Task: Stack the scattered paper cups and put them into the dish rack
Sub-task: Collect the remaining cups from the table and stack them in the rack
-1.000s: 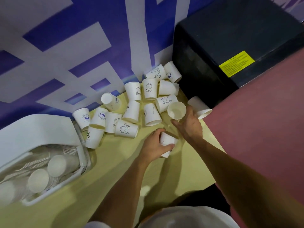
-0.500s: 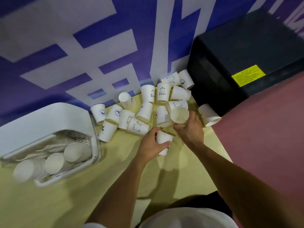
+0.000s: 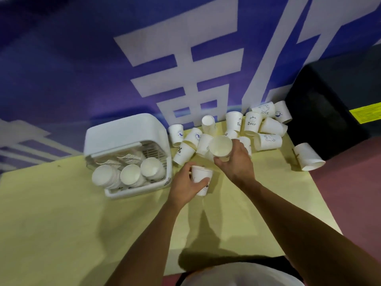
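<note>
My left hand (image 3: 184,185) grips a white paper cup (image 3: 201,176) held mouth-up just above the yellow table. My right hand (image 3: 237,164) holds a second paper cup (image 3: 220,145), lifted and tilted so its open mouth faces me, a little above and right of the first. Behind them several scattered printed cups (image 3: 252,123) lie and stand along the wall. One cup (image 3: 308,156) lies alone near the table's right edge. The white dish rack (image 3: 125,131) sits to the left, with three cup stacks (image 3: 132,175) lying inside it.
A black box (image 3: 334,104) stands at the back right against the blue and white wall. The yellow table (image 3: 61,223) ends at the right, where a reddish floor (image 3: 350,203) begins. White cutlery (image 3: 125,158) lies in the rack behind the stacks.
My right hand has lifted a cup out of the pile and brought it left toward the cup in my left hand. The view has swung right, so the rack sits nearer the middle.
</note>
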